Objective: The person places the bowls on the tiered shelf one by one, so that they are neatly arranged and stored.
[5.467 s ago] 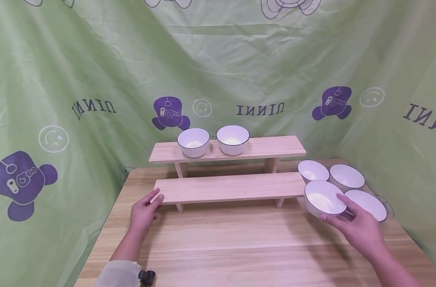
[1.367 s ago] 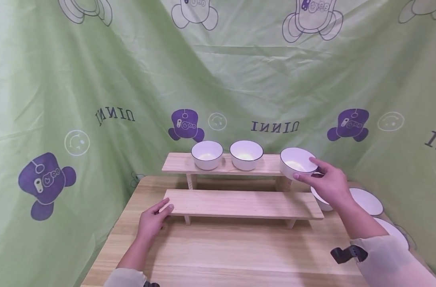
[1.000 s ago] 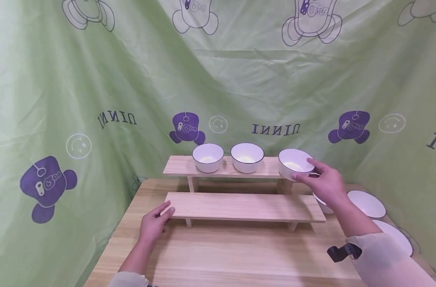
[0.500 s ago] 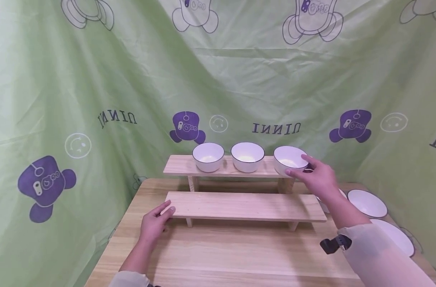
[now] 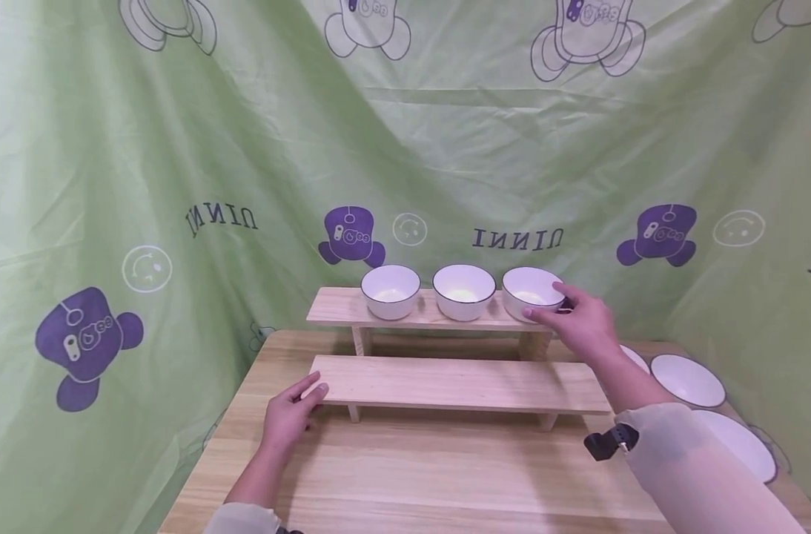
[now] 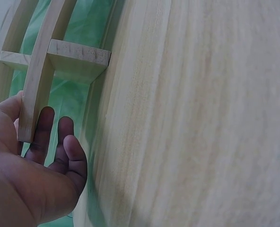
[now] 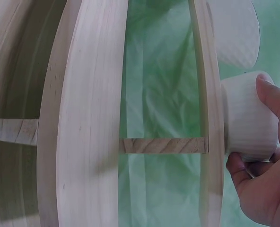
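Observation:
On the upper board [image 5: 335,305] of a two-tier wooden shelf, three white dark-rimmed bowls stand in a row: a left bowl [image 5: 390,293], a middle bowl [image 5: 463,293] and a right bowl [image 5: 527,291]. My right hand [image 5: 587,326] grips the right bowl by its side, thumb in front and fingers at the far rim. The right wrist view shows this bowl [image 7: 249,116] with its base at the upper board. My left hand [image 5: 287,419] pinches the left end of the lower board [image 5: 459,382]. In the left wrist view, several fingers [image 6: 74,149] curl below the board.
More white bowls, one [image 5: 687,382] behind another [image 5: 735,445], stand at the table's right edge. A further bowl [image 5: 635,358] is partly hidden by my right forearm. The wooden table [image 5: 412,475] extends in front of the shelf. A green curtain [image 5: 445,163] hangs close behind.
My right hand has carried a bowl from the right-hand group up to the upper board, then moved it left, close beside the middle bowl. My left hand has kept its hold on the lower board.

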Tool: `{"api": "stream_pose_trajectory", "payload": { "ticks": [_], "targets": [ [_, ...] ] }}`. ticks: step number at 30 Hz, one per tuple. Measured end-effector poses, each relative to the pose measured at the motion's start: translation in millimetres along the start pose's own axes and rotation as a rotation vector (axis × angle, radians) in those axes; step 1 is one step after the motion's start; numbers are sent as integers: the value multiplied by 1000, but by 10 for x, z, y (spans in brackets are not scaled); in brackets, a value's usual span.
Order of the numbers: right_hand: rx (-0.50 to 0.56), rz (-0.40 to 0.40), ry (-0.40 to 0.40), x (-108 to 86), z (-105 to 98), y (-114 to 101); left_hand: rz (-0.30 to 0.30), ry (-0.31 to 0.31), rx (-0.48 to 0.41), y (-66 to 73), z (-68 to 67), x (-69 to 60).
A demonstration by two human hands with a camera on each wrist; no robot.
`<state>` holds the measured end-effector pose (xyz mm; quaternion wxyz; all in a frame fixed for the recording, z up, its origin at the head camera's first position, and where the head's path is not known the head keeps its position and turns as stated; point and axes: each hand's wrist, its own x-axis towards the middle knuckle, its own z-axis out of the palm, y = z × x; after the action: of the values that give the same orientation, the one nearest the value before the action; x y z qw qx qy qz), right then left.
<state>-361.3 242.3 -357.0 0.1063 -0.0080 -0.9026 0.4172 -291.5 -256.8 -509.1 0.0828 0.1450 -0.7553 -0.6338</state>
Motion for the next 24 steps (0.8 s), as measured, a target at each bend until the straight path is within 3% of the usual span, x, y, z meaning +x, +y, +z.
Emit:
{"api": "stream_pose_trajectory", "payload": {
  "ticks": [16,24],
  "targets": [
    [-38,-48,20,46,112,-64,4,4,12,15,-23,-7],
    [-40,-31,10,24,115,-32,-4,-7,-6,-14,-3,9]
  ]
}}
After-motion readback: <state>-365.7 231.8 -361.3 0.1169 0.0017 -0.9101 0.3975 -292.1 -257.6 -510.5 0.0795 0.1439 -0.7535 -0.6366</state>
